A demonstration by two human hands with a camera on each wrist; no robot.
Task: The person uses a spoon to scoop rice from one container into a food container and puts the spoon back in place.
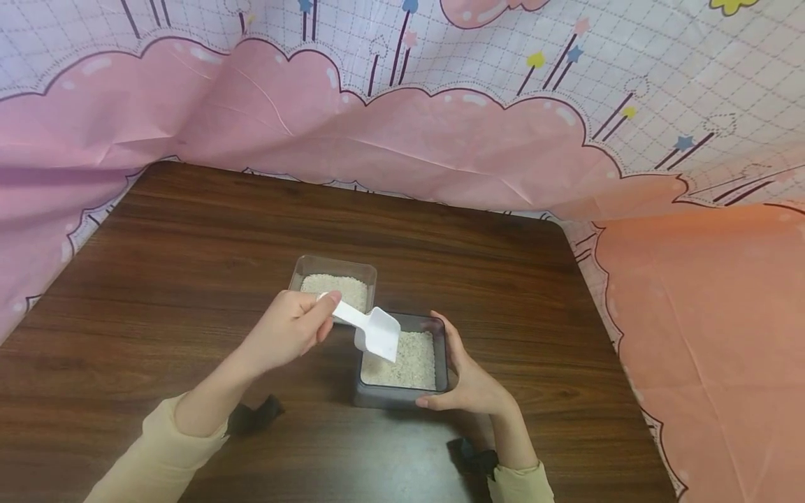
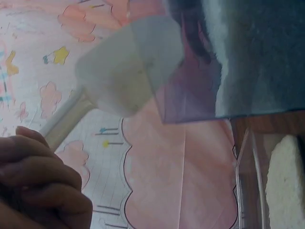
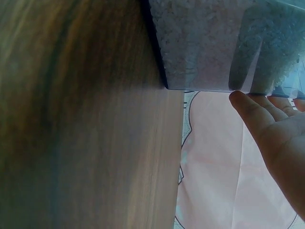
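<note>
In the head view my left hand (image 1: pixel 292 328) grips the handle of a white plastic scoop (image 1: pixel 380 334). The scoop is over the left part of a grey see-through box (image 1: pixel 390 399) that holds rice (image 1: pixel 411 363). My right hand (image 1: pixel 474 381) holds that box at its right side, thumb at the near side and fingers at the far side. In the left wrist view the scoop (image 2: pixel 128 71) shows from the side beside the box wall, with curled fingers (image 2: pixel 43 176) round its handle. The right wrist view shows fingertips (image 3: pixel 240 102) against the box.
A clear plastic container (image 1: pixel 372 283) with more white grains (image 1: pixel 333 285) stands just behind and left of the grey box. Both are on a dark wood table (image 1: pixel 189 279). Patterned cloth (image 1: pixel 402 133) hangs round the table's back and sides. Dark bands (image 1: pixel 254 416) show by the wrists.
</note>
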